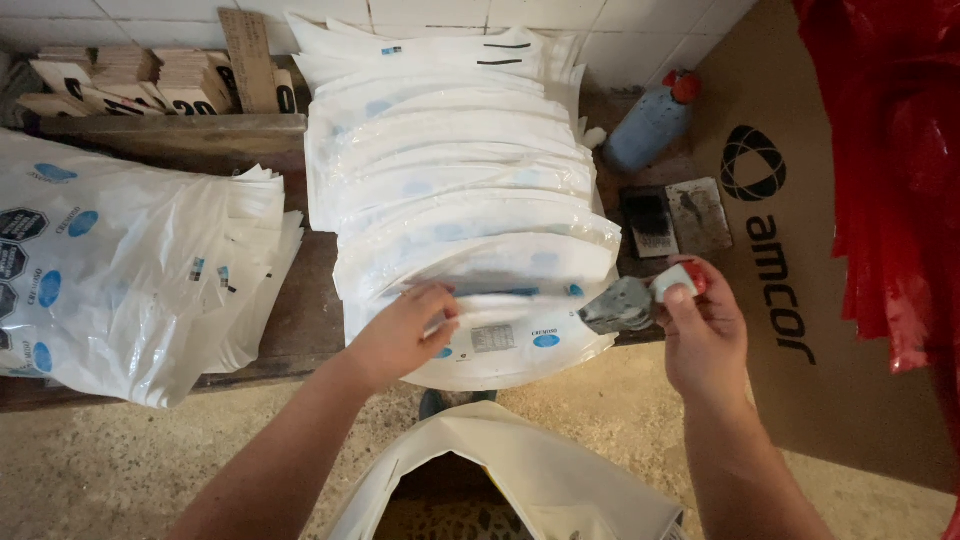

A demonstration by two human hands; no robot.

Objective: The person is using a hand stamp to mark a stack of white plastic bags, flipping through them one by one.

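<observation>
A fanned row of white plastic bags [460,190] lies overlapped on a dark wooden bench [300,310]. My left hand [405,330] rests on the nearest bag [520,345], its fingers lifting or pinning the bag's upper edge. My right hand [700,325] grips a small hand stamp [640,300] with a red-and-white handle and a grey metal head, held just right of that nearest bag. The stamp head hovers at the bag's right edge.
A loose pile of white printed bags [120,270] lies at left. An ink pad [652,222] and a blue bottle [650,125] sit at the back right. A cardboard box [800,300] and red plastic sheeting [890,170] stand at right. An open white sack [500,480] is below.
</observation>
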